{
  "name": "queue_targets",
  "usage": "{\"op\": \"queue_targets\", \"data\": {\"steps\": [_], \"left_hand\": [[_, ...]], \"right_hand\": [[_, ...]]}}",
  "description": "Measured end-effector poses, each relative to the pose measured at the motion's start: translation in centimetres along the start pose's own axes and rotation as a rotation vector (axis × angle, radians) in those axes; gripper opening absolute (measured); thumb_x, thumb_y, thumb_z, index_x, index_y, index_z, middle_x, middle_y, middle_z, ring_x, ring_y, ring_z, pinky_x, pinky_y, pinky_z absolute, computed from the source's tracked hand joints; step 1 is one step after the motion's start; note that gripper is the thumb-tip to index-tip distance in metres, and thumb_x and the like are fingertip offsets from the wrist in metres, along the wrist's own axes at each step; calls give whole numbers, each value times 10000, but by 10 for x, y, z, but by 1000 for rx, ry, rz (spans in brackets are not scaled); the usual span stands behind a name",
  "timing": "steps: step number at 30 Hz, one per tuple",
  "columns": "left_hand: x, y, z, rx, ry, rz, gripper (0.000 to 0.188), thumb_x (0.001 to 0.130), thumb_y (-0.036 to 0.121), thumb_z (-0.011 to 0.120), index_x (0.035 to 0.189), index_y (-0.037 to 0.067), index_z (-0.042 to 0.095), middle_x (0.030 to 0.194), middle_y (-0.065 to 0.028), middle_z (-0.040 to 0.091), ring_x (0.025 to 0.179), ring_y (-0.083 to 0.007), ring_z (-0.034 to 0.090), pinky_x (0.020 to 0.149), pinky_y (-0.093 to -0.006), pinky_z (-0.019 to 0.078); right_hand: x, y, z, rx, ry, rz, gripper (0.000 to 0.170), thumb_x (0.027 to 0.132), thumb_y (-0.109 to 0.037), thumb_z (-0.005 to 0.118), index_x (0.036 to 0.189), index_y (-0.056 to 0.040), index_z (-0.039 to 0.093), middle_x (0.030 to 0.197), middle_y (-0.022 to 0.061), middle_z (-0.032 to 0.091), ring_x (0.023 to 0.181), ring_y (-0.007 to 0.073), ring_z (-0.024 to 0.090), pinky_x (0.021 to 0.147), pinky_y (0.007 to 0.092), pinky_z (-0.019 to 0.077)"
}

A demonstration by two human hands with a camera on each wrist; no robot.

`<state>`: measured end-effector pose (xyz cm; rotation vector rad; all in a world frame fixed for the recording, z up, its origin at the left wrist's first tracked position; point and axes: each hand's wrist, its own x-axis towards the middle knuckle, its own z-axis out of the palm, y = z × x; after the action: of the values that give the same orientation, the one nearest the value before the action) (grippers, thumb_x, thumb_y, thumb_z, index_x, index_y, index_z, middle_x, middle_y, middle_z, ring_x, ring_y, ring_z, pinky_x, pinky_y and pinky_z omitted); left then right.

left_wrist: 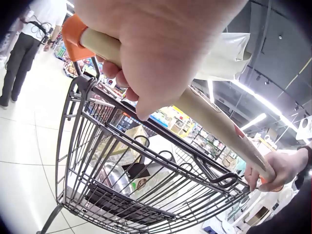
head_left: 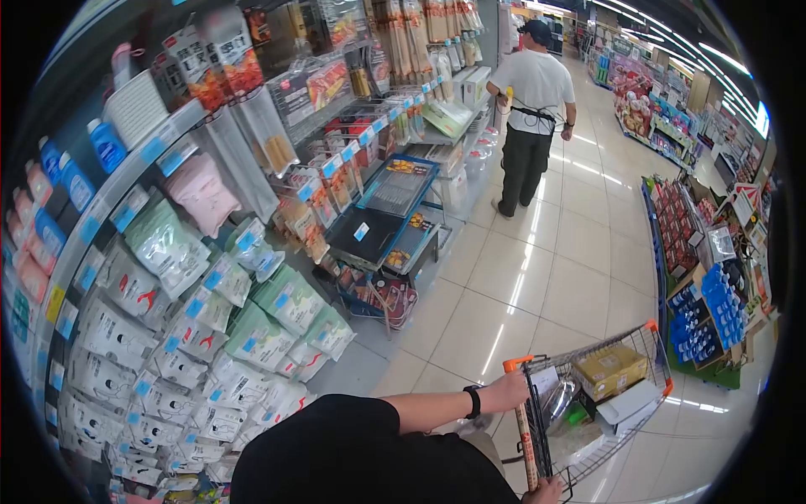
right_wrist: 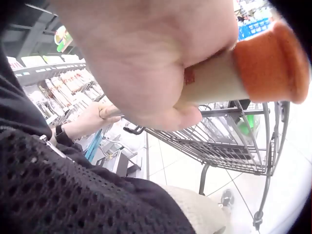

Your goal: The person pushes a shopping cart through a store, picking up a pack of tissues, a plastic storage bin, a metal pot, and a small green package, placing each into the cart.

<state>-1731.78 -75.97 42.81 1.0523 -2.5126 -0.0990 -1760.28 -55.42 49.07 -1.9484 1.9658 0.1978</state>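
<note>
A wire shopping cart (head_left: 651,357) with orange corner caps stands in front of me. Near the left end of its handle (head_left: 526,441), my left hand (head_left: 508,391) grips the bar, a dark band on the wrist. In the left wrist view, several fingertips (left_wrist: 114,75) curl under the pale handle. Farther along the same bar, my right hand (head_left: 544,490) holds on close to the other orange cap (right_wrist: 270,63). Inside the basket lie a brown carton (head_left: 610,372), a white box (head_left: 630,405) and clear plastic packaging (head_left: 575,441) with a bright green spot.
Shelves of bagged goods (head_left: 176,370) run along the left, with grill racks (head_left: 399,185) jutting out low beyond them. Ahead in the tiled aisle (head_left: 537,252) a person (head_left: 537,92) in a white shirt faces away. Display stands (head_left: 714,311) line the right side.
</note>
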Motion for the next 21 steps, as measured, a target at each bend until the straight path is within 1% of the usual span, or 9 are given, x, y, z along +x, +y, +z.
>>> {"op": "queue_targets", "data": {"steps": [8, 9, 10, 12, 13, 14, 16, 18, 21], "left_hand": [[74, -89, -12, -158, -24, 9, 136, 667, 166, 715, 734, 126, 603, 802, -40, 592, 838, -245, 565, 810, -393, 436], [85, -104, -14, -162, -13, 19, 150, 676, 161, 714, 745, 123, 586, 855, -52, 582, 887, -261, 560, 824, -411, 433], [98, -117, -15, -163, -17, 12, 150, 676, 161, 714, 745, 123, 586, 855, -52, 582, 887, -261, 560, 824, -411, 433], [123, -145, -15, -152, -137, -42, 241, 660, 137, 715, 888, 89, 651, 996, -90, 626, 1045, -281, 572, 940, -425, 432], [134, -157, -19, -154, -141, -53, 241, 660, 137, 715, 888, 89, 651, 996, -90, 626, 1045, -281, 572, 940, -425, 432], [143, -168, -23, -74, -6, -55, 346, 675, 117, 708, 1014, 83, 644, 1116, -114, 617, 1138, -298, 552, 1001, -443, 415], [153, -186, -25, 1, 135, -67, 455, 689, 96, 701, 1139, 77, 637, 1236, -138, 608, 1232, -315, 533, 1062, -462, 399], [140, -210, -15, 27, 143, -287, 610, 719, 53, 677, 1318, 85, 565, 1423, -161, 518, 1360, -333, 452, 1140, -483, 345], [90, -245, 3, -117, -174, -620, 449, 806, 164, 637, 1247, 84, 600, 1156, -206, 659, 1109, -376, 613, 951, -495, 489]], "right_hand": [[128, 4, -35, 163, 17, -27, 285, 844, -134, 654, 1082, 20, 679, 1047, 245, 693, 986, 444, 652, 871, 505, 526], [153, 18, -16, 265, 47, 35, 149, 713, -78, 692, 859, -48, 689, 1018, 243, 684, 959, 434, 647, 818, 492, 522], [171, 17, -20, 265, 40, 32, 149, 713, -78, 692, 859, -48, 689, 1018, 243, 684, 959, 434, 647, 818, 492, 522], [210, 2, -45, 280, 81, 6, 111, 706, -35, 610, 810, -7, 639, 800, 234, 670, 808, 453, 653, 712, 522, 523], [231, -7, -62, 290, -30, 89, 183, 720, -102, 676, 896, -50, 682, 916, 228, 689, 893, 431, 664, 778, 512, 529], [250, -11, -76, 295, -143, 173, 259, 735, -169, 742, 981, -93, 725, 1032, 222, 707, 979, 409, 675, 844, 501, 535], [287, -8, -80, 283, -17, 42, 203, 770, -175, 721, 942, -66, 720, 805, 193, 707, 808, 400, 697, 738, 490, 556], [332, -8, -86, 302, 31, -20, 197, 764, -185, 729, 913, -58, 718, 825, 199, 711, 835, 401, 698, 745, 496, 551], [406, 5, -80, 364, 15, -129, 196, 797, -192, 732, 879, -20, 692, 636, 154, 675, 626, 311, 708, 664, 460, 552]]}}
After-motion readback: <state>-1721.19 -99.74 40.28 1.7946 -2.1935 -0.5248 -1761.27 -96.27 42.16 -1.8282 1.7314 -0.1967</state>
